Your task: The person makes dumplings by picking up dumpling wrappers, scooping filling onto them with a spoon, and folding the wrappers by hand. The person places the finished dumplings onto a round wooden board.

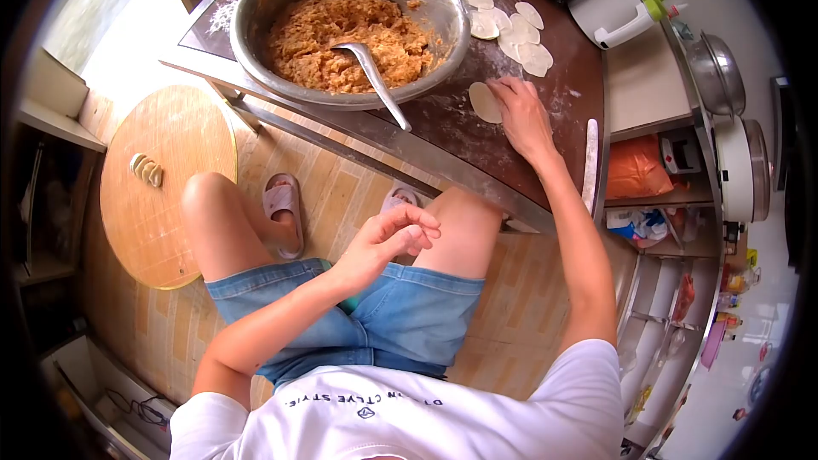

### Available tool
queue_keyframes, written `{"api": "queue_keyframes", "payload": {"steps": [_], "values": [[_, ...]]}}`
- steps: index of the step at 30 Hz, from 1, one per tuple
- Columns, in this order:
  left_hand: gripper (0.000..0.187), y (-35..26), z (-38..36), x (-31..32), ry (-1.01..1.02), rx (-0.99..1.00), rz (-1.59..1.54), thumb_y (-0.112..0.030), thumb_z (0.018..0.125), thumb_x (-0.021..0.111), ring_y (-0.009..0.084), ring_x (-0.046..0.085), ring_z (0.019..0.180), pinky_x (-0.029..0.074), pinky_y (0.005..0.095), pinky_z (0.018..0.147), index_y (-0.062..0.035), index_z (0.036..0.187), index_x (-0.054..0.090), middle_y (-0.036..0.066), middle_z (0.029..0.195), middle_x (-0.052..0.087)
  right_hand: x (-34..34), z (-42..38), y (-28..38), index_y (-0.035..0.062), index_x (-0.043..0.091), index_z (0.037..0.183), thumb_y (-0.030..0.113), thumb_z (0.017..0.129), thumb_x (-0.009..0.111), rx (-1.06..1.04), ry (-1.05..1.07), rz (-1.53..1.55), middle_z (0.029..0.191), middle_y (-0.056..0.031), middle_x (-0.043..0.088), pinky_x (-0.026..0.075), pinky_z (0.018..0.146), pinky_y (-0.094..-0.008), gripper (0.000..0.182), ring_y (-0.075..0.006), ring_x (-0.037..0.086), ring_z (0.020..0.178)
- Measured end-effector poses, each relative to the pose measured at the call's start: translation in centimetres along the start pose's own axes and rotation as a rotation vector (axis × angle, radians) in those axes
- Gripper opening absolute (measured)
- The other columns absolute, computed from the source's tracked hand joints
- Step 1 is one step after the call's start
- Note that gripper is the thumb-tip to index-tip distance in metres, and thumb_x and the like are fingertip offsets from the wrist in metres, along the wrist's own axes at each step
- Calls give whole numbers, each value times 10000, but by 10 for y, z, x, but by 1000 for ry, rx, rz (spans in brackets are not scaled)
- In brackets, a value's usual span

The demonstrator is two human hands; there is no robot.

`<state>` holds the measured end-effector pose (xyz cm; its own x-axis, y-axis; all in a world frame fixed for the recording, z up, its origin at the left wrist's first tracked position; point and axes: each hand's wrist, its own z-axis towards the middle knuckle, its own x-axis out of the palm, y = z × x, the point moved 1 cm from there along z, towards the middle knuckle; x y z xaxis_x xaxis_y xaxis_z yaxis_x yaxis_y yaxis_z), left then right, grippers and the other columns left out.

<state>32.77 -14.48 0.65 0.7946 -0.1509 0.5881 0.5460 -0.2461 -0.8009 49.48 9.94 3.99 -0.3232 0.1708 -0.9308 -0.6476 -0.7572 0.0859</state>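
Note:
My right hand (pixel 521 115) is over the floured dark table, its fingers closed on the edge of a round dumpling wrapper (pixel 484 103). My left hand (pixel 388 243) hangs above my thigh, fingers loosely curved and apart, with nothing in it. Several more wrappers (pixel 521 30) lie overlapping farther back on the table. To the left of them, a large steel bowl (pixel 245 51) holds orange-brown filling (pixel 349 25), and a metal spoon (pixel 375 81) rests in it with its handle over the near rim. Crumpled clear plastic film covers part of the bowl's far rim.
A white rolling pin (pixel 590 162) lies along the table's right edge (pixel 545 204). On the floor at left is a round wooden board (pixel 170 238) bearing several dumplings (pixel 146 170). A white and green appliance (pixel 622 8) stands at the back right, beside shelves with an orange bag (pixel 637 169).

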Motion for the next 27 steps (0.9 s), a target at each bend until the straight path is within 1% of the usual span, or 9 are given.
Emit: {"api": "queue_keyframes", "payload": {"steps": [3,6,9,10,14,17,20,24,27], "values": [[236,-2,-4,4,-33,-19,3,-199,912,463,68,503,844,395,223,761,-22,1054,529,23,978,581,-5,4,-6,26,621,983,24,785,526,49,-105,15,1000,-118,575,441,815,-372,219,-294,525,947],[239,-3,-2,8,-10,-29,14,-202,914,454,69,503,851,393,223,768,-23,1053,528,24,980,581,9,10,-20,16,612,973,77,759,590,27,-53,103,937,-120,591,459,774,-358,224,-280,560,889],[243,-4,-2,9,-15,-18,7,-207,914,452,69,503,849,395,224,763,-22,1054,525,22,975,579,1,23,-21,4,608,940,152,725,654,345,227,322,844,-122,614,474,712,-334,265,-250,595,782],[243,-4,-2,9,-15,-20,13,-208,915,452,68,504,851,396,223,763,-22,1054,524,21,974,578,-1,26,-25,-1,612,873,193,697,687,402,289,392,753,-108,616,472,663,-308,272,-193,593,687],[238,-3,4,9,0,-20,3,-207,917,448,72,510,860,401,222,763,-27,1054,521,22,979,573,-1,27,-36,8,607,785,181,698,680,443,568,435,707,-69,605,454,642,-281,207,-128,565,679],[227,6,13,9,1,-36,-56,-202,919,444,82,521,872,407,225,766,-35,1053,522,28,992,570,-5,17,-19,10,609,776,192,678,700,323,332,503,702,-65,607,451,633,-275,225,-133,569,670],[223,13,24,12,19,-43,-110,-197,919,440,92,530,886,412,230,770,-44,1058,523,33,1009,569,-6,12,-2,4,611,782,202,670,711,436,308,526,704,-66,611,450,629,-274,249,-136,570,661],[212,8,25,17,35,-26,-113,-189,917,445,90,532,890,415,231,770,-51,1056,526,32,1008,569,-10,19,-4,-2,611,817,169,716,679,425,578,371,705,-58,619,454,621,-283,211,-140,567,652],[313,14,26,10,29,-4,-131,-259,928,416,121,533,956,415,249,816,-38,1134,500,56,1092,554,-21,9,11,-7,601,808,128,732,654,283,418,533,683,-37,599,449,610,-264,164,-113,551,645]]}}
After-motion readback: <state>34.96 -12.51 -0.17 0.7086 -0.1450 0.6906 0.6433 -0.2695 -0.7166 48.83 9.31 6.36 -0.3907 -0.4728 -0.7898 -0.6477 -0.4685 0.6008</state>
